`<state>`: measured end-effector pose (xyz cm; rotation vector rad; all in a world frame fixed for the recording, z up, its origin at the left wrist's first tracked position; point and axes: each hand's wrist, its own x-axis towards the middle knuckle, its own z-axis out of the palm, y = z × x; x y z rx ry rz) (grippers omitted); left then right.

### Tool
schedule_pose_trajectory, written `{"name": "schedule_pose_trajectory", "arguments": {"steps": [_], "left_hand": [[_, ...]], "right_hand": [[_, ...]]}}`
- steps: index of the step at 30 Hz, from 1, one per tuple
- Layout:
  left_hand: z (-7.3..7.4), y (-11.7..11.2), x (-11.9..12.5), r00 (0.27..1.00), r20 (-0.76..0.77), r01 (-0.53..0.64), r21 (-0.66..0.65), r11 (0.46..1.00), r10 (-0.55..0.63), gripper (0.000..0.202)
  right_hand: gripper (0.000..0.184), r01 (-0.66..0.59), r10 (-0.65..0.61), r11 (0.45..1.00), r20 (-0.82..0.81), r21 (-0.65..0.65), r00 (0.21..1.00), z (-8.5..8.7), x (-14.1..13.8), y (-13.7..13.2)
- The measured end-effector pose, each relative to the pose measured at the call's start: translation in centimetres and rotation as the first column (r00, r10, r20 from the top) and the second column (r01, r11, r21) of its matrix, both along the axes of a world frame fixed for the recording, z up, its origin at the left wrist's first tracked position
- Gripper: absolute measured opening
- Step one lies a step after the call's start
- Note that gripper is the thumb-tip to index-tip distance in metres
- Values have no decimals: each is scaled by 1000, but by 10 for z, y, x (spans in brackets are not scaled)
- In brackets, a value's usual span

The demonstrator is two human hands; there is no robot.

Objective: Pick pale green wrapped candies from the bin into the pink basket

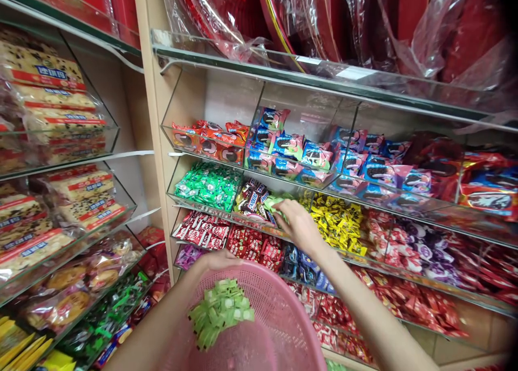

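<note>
A pink plastic basket (301,311) with perforated walls is tilted toward me, and a heap of green-wrapped candies (222,309) lies in it. My left hand (218,261) grips its far left rim, fingers mostly hidden behind the edge. My right hand (298,224) reaches into a clear shelf bin, its fingers curled over green-wrapped candies (272,202) that show at the fingertips. Directly left of those fingers lie brown Snickers bars (251,201) in the same row. Yellow-wrapped candies (338,220) fill the space just right of the hand.
Clear dividers and front panels edge the bins. Green packets (208,185) sit on the left, blue cookie packs (287,144) one shelf above, red packets (202,229) below. A glass shelf (259,63) with plastic-wrapped red items runs overhead. Bagged pastries (60,90) stand on side shelves.
</note>
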<state>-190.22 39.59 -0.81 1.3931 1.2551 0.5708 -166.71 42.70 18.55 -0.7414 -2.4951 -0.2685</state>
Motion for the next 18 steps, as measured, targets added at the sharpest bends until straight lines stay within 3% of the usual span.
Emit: {"name": "schedule_pose_trajectory", "arguments": {"steps": [3, 7, 18], "left_hand": [[-1, -3, -3, 998, -45, 48, 38, 998, -47, 68], [4, -8, -6, 999, -43, 16, 30, 999, -15, 72], [12, -15, -10, 998, -31, -48, -18, 999, 48, 70]], "right_hand": [[38, 85, -102, 993, 222, 85, 970, 8, 3, 34], [54, 104, -130, 991, 406, 83, 905, 0, -4, 55], [46, 141, -139, 990, 415, 26, 899, -10, -15, 68]]}}
